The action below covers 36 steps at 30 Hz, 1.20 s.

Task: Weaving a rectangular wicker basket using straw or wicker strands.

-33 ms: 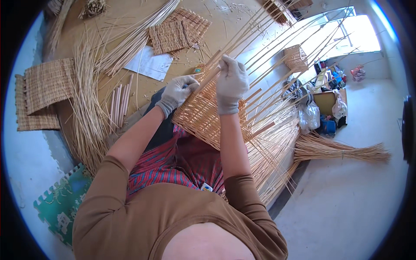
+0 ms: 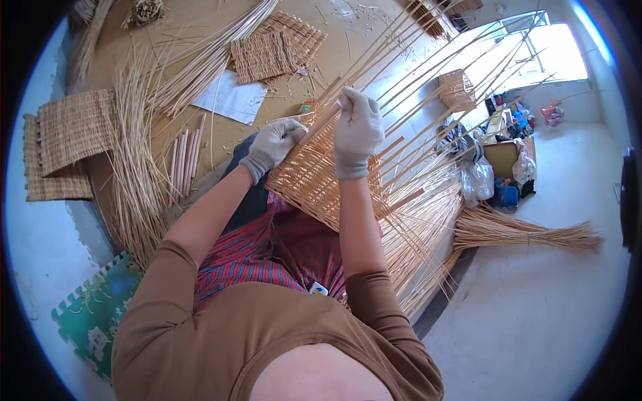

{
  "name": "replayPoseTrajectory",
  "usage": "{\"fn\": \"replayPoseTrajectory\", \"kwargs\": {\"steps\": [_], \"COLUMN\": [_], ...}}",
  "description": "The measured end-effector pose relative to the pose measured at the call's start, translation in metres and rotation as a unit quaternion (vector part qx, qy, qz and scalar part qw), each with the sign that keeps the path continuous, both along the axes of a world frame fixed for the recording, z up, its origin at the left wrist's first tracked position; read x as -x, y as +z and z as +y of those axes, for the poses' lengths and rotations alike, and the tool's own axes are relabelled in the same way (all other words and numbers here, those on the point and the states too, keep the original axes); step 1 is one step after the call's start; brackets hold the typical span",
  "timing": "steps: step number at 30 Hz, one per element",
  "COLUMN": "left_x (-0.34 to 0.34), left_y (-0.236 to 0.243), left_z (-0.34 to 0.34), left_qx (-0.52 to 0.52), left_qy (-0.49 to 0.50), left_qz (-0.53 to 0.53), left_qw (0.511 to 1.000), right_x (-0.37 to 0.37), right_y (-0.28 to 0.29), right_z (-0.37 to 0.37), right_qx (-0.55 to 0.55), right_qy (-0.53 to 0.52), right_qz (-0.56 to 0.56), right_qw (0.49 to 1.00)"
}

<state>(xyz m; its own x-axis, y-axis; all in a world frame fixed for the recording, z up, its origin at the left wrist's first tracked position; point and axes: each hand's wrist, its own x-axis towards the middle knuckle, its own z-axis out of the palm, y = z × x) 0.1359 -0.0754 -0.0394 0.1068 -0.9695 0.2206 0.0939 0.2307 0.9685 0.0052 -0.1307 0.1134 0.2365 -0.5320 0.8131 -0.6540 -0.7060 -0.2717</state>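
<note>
A partly woven wicker basket [image 2: 311, 190] lies tilted across my lap, with long loose stakes [image 2: 428, 80] fanning out from it to the upper right. My left hand [image 2: 271, 144], in a pale work glove, is closed on the basket's left edge, beside a flat wooden strip [image 2: 321, 123]. Above the weave is my gloved right hand [image 2: 359, 130], its fingers pinched together near that strip's upper part. Whatever lies between those fingers is too small to make out. A second short wooden piece [image 2: 406, 199] juts from the basket's right side.
Loose wicker strands [image 2: 137, 147] and several short sticks [image 2: 186, 157] lie to the left. Woven panels [image 2: 264, 57] and a white sheet [image 2: 231, 98] are ahead. On the right are a tied wicker bundle [image 2: 528, 230], plastic bags [image 2: 477, 177] and a small basket [image 2: 457, 90].
</note>
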Motion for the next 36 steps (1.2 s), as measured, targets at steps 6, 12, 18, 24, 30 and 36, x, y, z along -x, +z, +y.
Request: {"fn": "replayPoseTrajectory", "kwargs": {"steps": [6, 12, 18, 24, 30, 36], "left_x": [0.001, 0.024, 0.064, 0.082, 0.072, 0.079], "left_y": [0.027, 0.056, 0.061, 0.058, 0.044, -0.020], "left_z": [0.029, 0.064, 0.082, 0.076, 0.072, 0.081], "left_qx": [0.034, 0.116, 0.067, -0.008, 0.060, 0.048], "left_qy": [0.041, 0.247, 0.091, 0.039, 0.059, 0.276], "left_qz": [-0.240, -0.328, -0.500, -0.568, -0.506, 0.195], "left_qw": [0.969, 0.904, 0.859, 0.822, 0.859, 0.940], "right_x": [0.051, 0.114, 0.114, 0.080, 0.074, -0.015], "right_y": [-0.027, -0.084, -0.084, -0.026, -0.033, -0.027], "right_z": [0.106, 0.131, 0.100, 0.042, 0.100, 0.158], "right_qx": [-0.121, -0.234, -0.413, 0.003, -0.013, -0.161], "right_qy": [0.206, 0.064, -0.032, -0.087, 0.050, 0.163], "right_qz": [0.015, -0.221, -0.405, 0.018, -0.024, 0.085], "right_qw": [0.971, 0.945, 0.815, 0.996, 0.998, 0.970]}}
